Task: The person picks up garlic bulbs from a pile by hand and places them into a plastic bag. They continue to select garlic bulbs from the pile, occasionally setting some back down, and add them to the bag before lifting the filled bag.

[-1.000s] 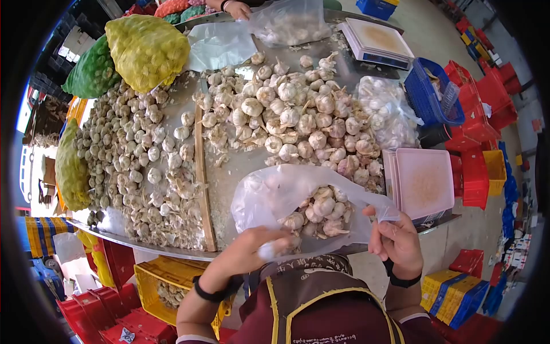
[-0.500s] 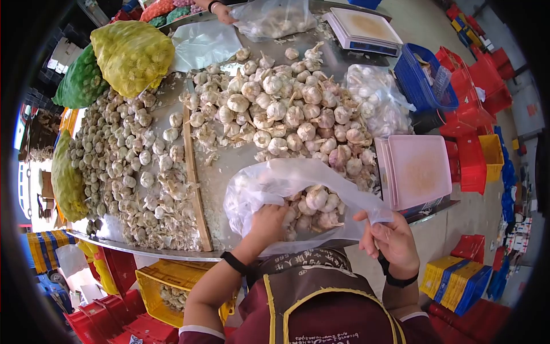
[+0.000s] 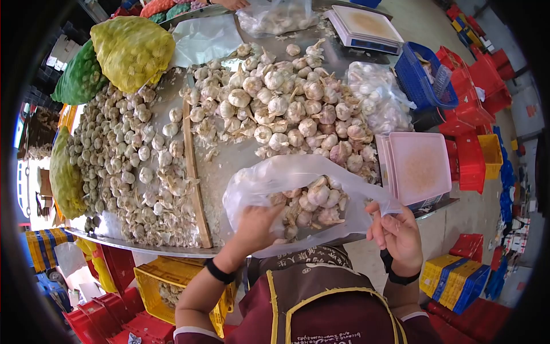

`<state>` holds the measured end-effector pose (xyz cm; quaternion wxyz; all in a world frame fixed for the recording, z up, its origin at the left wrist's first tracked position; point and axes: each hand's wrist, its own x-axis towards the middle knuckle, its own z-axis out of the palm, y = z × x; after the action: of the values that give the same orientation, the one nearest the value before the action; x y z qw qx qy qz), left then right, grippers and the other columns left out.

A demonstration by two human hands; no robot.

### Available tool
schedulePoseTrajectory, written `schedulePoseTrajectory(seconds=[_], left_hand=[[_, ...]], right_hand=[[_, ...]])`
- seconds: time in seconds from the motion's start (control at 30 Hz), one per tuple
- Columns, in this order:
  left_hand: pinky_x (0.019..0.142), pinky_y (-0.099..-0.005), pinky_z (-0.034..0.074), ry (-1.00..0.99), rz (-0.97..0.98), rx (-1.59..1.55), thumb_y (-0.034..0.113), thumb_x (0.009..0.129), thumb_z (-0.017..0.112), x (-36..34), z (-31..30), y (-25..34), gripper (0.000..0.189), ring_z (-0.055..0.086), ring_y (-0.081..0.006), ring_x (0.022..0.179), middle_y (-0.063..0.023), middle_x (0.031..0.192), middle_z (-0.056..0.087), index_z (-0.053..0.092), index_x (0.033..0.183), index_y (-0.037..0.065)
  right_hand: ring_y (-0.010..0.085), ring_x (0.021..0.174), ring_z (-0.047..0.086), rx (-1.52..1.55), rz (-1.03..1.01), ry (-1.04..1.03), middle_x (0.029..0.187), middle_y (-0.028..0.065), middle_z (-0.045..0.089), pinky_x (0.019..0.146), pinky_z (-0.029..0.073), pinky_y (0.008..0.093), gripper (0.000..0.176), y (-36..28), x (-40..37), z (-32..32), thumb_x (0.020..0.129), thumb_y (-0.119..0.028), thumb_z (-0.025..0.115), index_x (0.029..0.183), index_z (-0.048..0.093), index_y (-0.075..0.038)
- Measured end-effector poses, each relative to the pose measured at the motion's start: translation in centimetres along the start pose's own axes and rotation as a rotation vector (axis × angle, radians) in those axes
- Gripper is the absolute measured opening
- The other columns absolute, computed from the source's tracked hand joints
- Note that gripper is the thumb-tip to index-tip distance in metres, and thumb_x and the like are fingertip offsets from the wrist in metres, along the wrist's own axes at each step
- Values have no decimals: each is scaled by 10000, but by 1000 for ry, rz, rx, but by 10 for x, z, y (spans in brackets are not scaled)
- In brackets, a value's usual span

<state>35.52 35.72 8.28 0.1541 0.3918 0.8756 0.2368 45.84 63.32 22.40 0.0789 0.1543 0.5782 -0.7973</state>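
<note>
A clear plastic bag (image 3: 252,178) lies at the near edge of the metal table, with several garlic bulbs (image 3: 318,198) showing through its wide mouth. My left hand (image 3: 258,228) is at the bag's left side, its fingers curled on the plastic and partly hidden by it. My right hand (image 3: 400,234) pinches the right end of the bag's rim between thumb and fingers, pulling the film taut. Just beyond the bag spreads a big heap of loose garlic (image 3: 286,103).
A wooden strip (image 3: 195,178) separates the heap from smaller garlic (image 3: 126,166) on the left. Scales (image 3: 421,166) stand right and at the back (image 3: 366,26). A filled bag (image 3: 378,94), blue basket (image 3: 421,77) and yellow net sack (image 3: 132,54) surround the heap. Another person's hand (image 3: 232,3) shows at the far edge.
My left hand has shifted a little to the left along the bag. My right hand has drawn the rim slightly right. The other person's hand has moved up toward the frame's top edge.
</note>
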Motion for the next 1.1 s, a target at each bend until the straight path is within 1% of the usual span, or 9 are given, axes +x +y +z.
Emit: schedulePoseTrajectory(seconds=[0.23,0.3,0.43,0.5,0.63,0.73,0.9,0.97,1.1], left_hand=[[674,-459,505,-86,-109,-100,70,685,615,71,73,10,562,632,-365,785,-175,873,651,508,1235,107],[648,-468,511,-48,-89,-41,81,679,613,79,75,11,392,651,-343,759,-155,777,654,556,1067,70],[645,-453,508,-51,-52,-147,151,710,651,78,59,9,318,648,-353,774,-179,780,648,571,997,41],[634,-423,497,150,-120,-391,272,746,702,74,57,17,335,648,-333,743,-193,744,631,570,913,14],[623,-368,478,166,-182,-656,310,774,731,67,55,21,384,616,-245,684,-127,709,598,551,946,18],[655,-282,441,146,-206,-1282,204,813,726,58,50,26,387,495,-124,708,12,752,497,497,1083,48],[669,-250,463,187,-22,-1140,203,840,705,44,3,40,365,538,-103,746,-35,887,566,502,1106,57],[741,-315,535,-101,-183,-1350,164,846,669,36,-3,37,327,553,-139,928,-57,1056,545,503,1101,44],[689,-297,538,-140,-157,-1673,72,812,628,26,-6,38,411,582,-162,831,-76,1060,547,436,1176,82]], right_hand=[[90,545,476,-15,-13,-12,628,13,517,639,446,247,406,2,9,7,930,-303,557,1125,555,53],[89,546,471,-5,-20,2,626,10,512,641,440,245,402,2,9,5,931,-301,556,1122,556,52],[88,538,457,28,-50,14,627,8,506,657,440,245,373,6,7,-1,940,-271,534,1122,555,54],[88,538,456,34,-64,35,628,9,507,659,442,248,360,7,4,-4,943,-256,525,1125,554,54],[86,517,456,113,-44,42,618,17,503,658,466,262,333,8,7,-7,939,-213,520,1131,547,58],[85,497,453,165,-26,60,606,21,498,653,484,268,325,17,15,-9,932,-197,525,1127,542,62],[87,500,456,171,-19,39,603,16,494,649,482,269,309,21,24,-5,926,-190,532,1119,546,51],[88,498,454,150,-17,47,599,13,491,636,475,273,296,20,27,-2,920,-186,541,1104,548,45],[89,493,448,140,-12,55,595,6,487,626,465,272,284,17,29,5,910,-188,559,1081,550,40]])
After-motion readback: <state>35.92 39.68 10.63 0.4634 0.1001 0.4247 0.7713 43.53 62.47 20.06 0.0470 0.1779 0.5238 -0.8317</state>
